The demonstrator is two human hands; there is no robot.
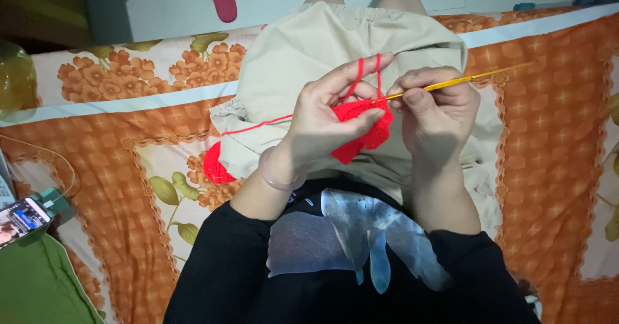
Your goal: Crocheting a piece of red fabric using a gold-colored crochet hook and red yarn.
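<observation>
While you sit on the bed, this is how things look:

Left hand: your left hand (322, 121) pinches the red crochet piece (362, 127) between thumb and fingers. The red yarn (358, 72) loops over your raised pointer finger.

Right hand: your right hand (435, 108) is closed around the yellow crochet hook (451, 82). Its tip sits at the top edge of the red piece.

Where the red piece is: it is over your lap, between both hands, above the beige shorts (309, 47).

Yarn ball: the red ball (216, 166) lies on the orange flowered bedsheet (116, 143), just beside your leg. A strand runs from it up to your left hand.

Doing it well: I think you should keep the yarn snug on your pointer finger. Hold the piece close to the hook tip, so it does not wobble.

Nearby: a phone (22, 219) lies at the left edge of the bed.
</observation>
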